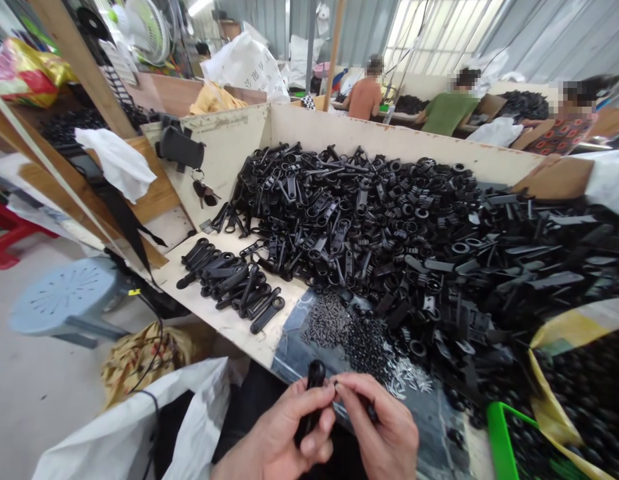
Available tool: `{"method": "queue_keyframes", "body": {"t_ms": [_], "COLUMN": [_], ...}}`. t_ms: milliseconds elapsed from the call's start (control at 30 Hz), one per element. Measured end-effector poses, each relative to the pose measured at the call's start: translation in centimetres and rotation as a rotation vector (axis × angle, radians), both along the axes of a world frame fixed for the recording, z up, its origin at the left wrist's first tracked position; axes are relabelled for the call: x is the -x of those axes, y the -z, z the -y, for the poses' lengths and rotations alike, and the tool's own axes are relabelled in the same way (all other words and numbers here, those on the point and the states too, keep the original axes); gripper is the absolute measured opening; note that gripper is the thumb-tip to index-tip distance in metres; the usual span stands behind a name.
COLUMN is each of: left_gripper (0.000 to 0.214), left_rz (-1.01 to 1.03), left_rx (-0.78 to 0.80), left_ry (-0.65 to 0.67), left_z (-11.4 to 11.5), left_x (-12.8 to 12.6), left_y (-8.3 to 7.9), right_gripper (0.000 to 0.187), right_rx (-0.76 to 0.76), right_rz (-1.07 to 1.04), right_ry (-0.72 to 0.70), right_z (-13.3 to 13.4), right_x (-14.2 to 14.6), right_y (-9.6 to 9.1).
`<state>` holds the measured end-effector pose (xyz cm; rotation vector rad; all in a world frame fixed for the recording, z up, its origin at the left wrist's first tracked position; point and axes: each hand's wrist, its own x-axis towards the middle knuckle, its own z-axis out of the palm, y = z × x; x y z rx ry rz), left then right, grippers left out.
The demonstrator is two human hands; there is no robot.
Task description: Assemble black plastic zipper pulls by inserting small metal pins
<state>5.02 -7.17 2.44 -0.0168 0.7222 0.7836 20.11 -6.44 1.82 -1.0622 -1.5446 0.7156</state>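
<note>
My left hand (284,433) is closed round a black plastic handle piece (313,393), whose rounded end sticks up above the fingers. My right hand (382,427) pinches something small and dark at its fingertips, right against that piece. Both hands are at the near edge of the table, just in front of a dark sheet (299,350) carrying small black rings (362,343) and little metal pins (409,377).
A huge heap of black plastic parts (414,233) fills the walled worktable (309,130). A row of assembled black pieces (234,283) lies at its left. A grey stool (69,300), white sack (139,427), green bin (499,427) and yellow bag (564,333) surround me. Three people work behind.
</note>
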Motion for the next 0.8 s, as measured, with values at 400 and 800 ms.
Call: {"method": "queue_keyframes", "body": {"t_ms": [400,800], "left_gripper": [0.039,0.027], "left_rz": [-0.498,-0.923], "left_rx": [-0.447,-0.703], "left_ry": [0.096,0.219], "left_z": [-0.5,-0.4], "left_x": [0.1,1.6], "left_y": [-0.6,-0.4], "right_gripper": [0.007,0.012], "right_rx": [0.217,0.097], "right_rz": [-0.191,-0.052], "right_ry": [-0.026,-0.186], "right_z": [-0.4,-0.3], "right_x": [-0.7,-1.0], "right_y": [-0.1,-0.5]}}
